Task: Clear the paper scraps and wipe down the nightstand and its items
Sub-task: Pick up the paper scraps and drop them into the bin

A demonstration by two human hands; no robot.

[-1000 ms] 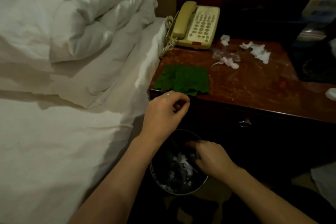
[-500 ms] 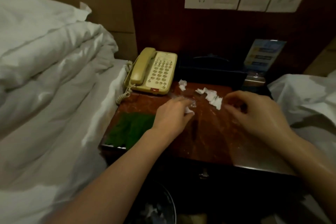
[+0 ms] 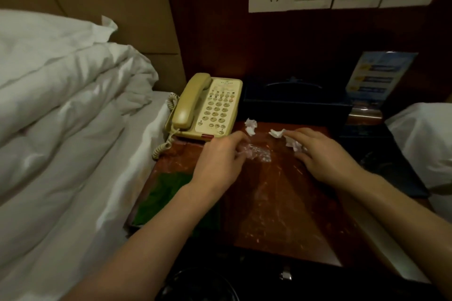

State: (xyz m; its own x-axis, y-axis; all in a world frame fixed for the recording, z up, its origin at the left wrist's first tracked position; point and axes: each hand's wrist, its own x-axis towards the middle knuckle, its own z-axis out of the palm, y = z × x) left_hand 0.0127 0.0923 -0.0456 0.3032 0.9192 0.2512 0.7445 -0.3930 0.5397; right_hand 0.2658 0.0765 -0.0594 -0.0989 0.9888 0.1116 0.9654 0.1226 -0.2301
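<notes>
Reddish, glossy marbled wood forms the top of the desk (image 3: 276, 203), streaked with pale scuffs. On it, crumpled white paper scraps (image 3: 251, 126) lie near the back, just beside a cream push-button telephone (image 3: 208, 107) with a coiled cord. The left hand (image 3: 220, 156) curls its fingers round a crinkly clear wrapper (image 3: 256, 151). The right hand (image 3: 318, 151) pinches more crumpled white scraps (image 3: 291, 140) under its fingertips. A fuzzy green cloth (image 3: 163, 193) lies flat at the front left corner, beside the rumpled white duvet (image 3: 61, 105) of the bed.
</notes>
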